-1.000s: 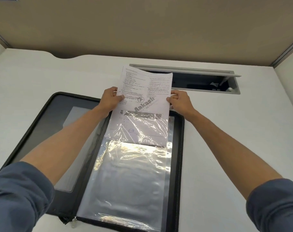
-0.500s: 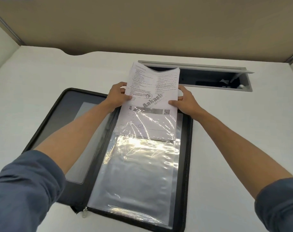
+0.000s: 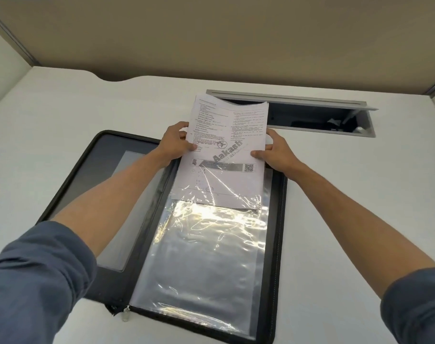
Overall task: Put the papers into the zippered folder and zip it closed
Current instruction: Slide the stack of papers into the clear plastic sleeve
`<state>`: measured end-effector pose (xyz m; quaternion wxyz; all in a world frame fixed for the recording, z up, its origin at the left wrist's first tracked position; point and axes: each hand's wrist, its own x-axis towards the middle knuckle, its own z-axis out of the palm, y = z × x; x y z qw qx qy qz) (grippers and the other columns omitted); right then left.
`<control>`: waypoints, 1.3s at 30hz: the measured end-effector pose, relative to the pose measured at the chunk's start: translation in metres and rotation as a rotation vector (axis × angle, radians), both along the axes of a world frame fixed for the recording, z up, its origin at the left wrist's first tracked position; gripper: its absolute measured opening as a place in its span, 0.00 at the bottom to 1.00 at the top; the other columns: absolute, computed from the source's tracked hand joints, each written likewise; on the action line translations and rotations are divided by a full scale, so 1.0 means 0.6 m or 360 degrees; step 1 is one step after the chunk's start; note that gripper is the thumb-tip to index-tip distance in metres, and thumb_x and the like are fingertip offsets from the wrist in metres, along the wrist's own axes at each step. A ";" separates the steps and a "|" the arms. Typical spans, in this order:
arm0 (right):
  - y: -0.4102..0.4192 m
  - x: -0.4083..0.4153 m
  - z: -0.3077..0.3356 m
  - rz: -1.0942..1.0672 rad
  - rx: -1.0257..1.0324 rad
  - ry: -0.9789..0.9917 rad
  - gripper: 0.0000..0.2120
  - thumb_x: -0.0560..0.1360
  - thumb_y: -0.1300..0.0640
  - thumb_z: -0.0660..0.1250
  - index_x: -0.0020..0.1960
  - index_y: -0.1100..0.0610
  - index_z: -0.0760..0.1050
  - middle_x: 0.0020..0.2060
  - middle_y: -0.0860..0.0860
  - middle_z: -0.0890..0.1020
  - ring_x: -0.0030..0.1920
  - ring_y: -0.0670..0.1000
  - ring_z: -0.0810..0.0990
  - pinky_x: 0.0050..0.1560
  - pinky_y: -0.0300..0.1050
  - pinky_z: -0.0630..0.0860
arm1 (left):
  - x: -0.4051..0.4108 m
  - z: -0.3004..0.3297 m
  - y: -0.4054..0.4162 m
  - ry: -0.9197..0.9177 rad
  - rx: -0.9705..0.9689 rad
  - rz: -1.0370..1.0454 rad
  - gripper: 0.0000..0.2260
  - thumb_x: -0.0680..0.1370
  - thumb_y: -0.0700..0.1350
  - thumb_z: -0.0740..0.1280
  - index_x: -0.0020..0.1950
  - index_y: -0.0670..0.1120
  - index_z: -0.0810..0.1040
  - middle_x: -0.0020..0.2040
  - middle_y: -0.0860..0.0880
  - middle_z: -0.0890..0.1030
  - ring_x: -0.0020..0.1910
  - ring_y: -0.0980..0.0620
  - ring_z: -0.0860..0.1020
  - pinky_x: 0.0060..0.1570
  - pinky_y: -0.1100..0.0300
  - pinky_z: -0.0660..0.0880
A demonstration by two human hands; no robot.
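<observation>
One sheaf of papers (image 3: 227, 155), frame centre, pinched at both edges by left hand (image 3: 178, 142) and right hand (image 3: 277, 155) fingers — lower part inside clear sleeve (image 3: 206, 256) of zippered folder (image 3: 281, 232) lying open on table (image 3: 50, 115) — insertion partial, zipping outstanding.

One zippered folder (image 3: 92, 170) lies open on one bench (image 3: 62, 108). One sheaf of papers (image 3: 226, 145), sheet count unclear. One clear sleeve (image 3: 206, 256). Two hands. One open hatch (image 3: 310, 115) at one o'clock.
</observation>
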<state>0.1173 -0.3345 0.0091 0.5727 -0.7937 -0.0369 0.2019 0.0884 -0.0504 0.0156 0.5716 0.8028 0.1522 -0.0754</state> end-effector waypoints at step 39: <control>-0.006 0.043 0.001 0.0064 -0.0576 -0.0333 0.06 0.76 0.56 0.68 0.51 0.56 0.78 0.50 0.51 0.79 0.50 0.52 0.79 0.39 0.34 0.74 | 0.024 0.005 -0.005 -0.0038 0.0535 -0.0299 0.15 0.78 0.46 0.64 0.65 0.52 0.69 0.58 0.44 0.76 0.55 0.45 0.75 0.46 0.56 0.75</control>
